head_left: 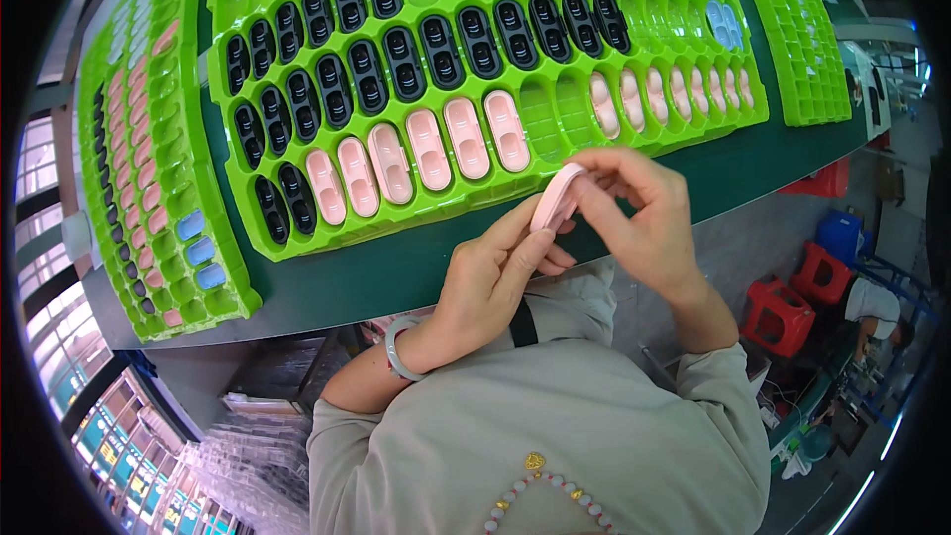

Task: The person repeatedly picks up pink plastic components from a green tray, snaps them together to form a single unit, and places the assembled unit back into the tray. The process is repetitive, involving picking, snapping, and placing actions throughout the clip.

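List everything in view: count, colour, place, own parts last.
Held piece: 1, pink, near centre
Table: 1, dark green, upper half
Trays: 3, green, on table
Middle-tray black pieces: 20, black, left to centre
Middle-tray pink pieces: about 14, pink, nearest row
Middle-tray blue pieces: 2, light blue, right end
Left-tray pieces: many, black, pink, blue, far left
Stools: at least 2, red, floor at right
Box: 1, blue, behind stools
Co-worker: 1, white top, right side
Plastic pieces: uncountable, clear, lower left
Bracelet: 1, pale, left wrist
Necklace: 1, pale and gold, bottom centre
Left hand: 1, bare, gripping held piece
Right hand: 1, bare, gripping it
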The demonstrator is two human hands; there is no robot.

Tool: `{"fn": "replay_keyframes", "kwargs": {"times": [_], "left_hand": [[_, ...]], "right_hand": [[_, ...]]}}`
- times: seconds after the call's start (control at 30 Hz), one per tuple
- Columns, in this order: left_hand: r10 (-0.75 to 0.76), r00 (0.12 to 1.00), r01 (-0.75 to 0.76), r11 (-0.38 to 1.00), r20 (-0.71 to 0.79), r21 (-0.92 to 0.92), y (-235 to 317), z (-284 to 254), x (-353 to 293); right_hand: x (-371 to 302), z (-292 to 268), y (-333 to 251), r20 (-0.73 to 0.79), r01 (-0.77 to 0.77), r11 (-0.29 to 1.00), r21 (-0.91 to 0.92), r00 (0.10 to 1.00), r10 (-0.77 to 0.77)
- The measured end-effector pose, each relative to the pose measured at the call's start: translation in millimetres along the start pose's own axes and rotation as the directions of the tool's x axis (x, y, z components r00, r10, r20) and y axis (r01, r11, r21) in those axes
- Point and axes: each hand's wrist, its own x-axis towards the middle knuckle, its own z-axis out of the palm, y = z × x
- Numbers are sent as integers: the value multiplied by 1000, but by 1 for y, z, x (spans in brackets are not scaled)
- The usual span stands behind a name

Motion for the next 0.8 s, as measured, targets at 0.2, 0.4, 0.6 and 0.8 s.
{"fn": "replay_keyframes", "kwargs": {"times": [0.2,0.4,0.6,0.8], "left_hand": [[-129,960,113,990,250,80,-6,-9,-2],[-36,982,-33,934,187,355,36,-67,-48],[669,647,110,393,-366,913,110,-224,-60],[789,609,260,-97,-85,961,149,-382,13]], "right_hand": [[62,-10,-4,-1,198,856,-478,974,-226],[68,12,0,112,217,743,-634,976,-189],[58,16,1,151,283,653,-702,956,-252],[46,3,-10,27,208,755,-622,969,-245]]}}
